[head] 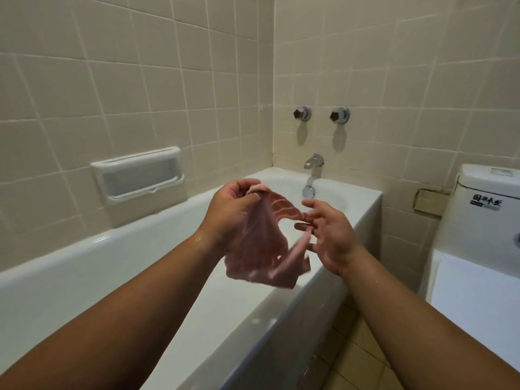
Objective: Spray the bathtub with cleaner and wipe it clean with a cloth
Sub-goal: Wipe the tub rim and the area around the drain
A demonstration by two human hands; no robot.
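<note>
A pink cloth (260, 249) hangs in the air above the white bathtub (112, 266). My left hand (233, 212) pinches its top corner between thumb and fingers. My right hand (329, 235) is at the cloth's right edge, fingers spread, with a strip of cloth caught between two fingers. The cloth droops down between both hands, blurred by motion. No spray bottle is in view.
A soap dish recess (138, 175) is set in the tiled wall on the left. Two tap knobs (302, 113) and a spout (313, 160) sit on the end wall. A toilet with its cistern (484, 215) stands at the right, next to the tub. Tiled floor lies between them.
</note>
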